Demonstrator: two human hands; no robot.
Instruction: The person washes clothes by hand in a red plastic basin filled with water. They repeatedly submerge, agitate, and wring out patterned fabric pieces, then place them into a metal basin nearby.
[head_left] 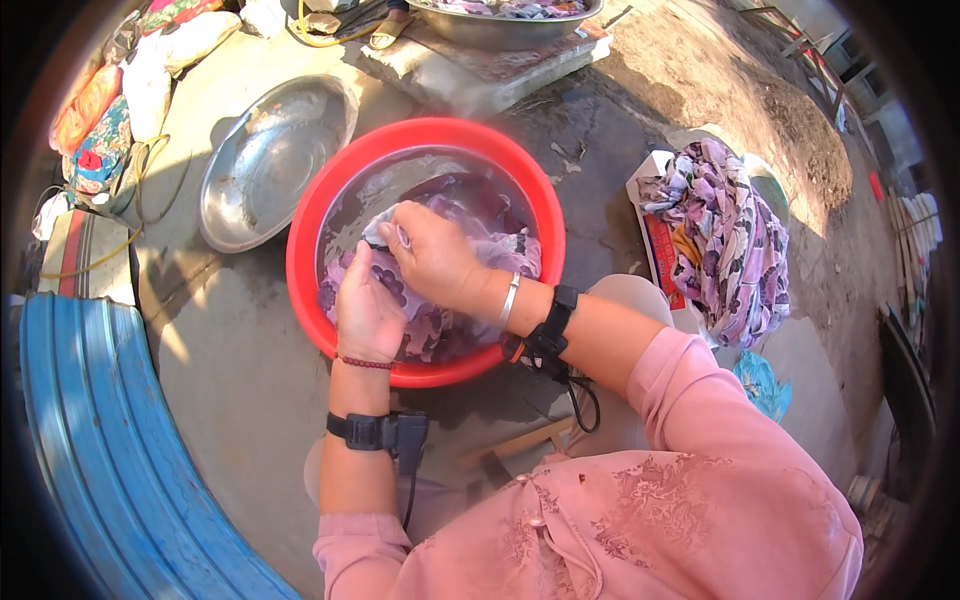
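Note:
In a red plastic basin point(306, 270) of water lies a wet cloth point(425, 318), lilac and white with dark purple flowers. My right hand point(436, 256) is closed around a gathered, whitish part of it, raised over the middle of the basin. Just below and to the left, my left hand point(370, 312) grips the same bunched part, its thumb pointing up against it. Some of its fingers are hidden behind the cloth and my right hand. The rest of the cloth hangs into the water and partly sinks under it.
A shallow metal basin point(262, 170) leans against the red one's left side. On the right, a heap of similar flowered cloth point(722, 240) sits over a box. Another metal basin point(505, 28) of cloth stands on a slab point(440, 72). Blue corrugated sheeting point(95, 430) lies left.

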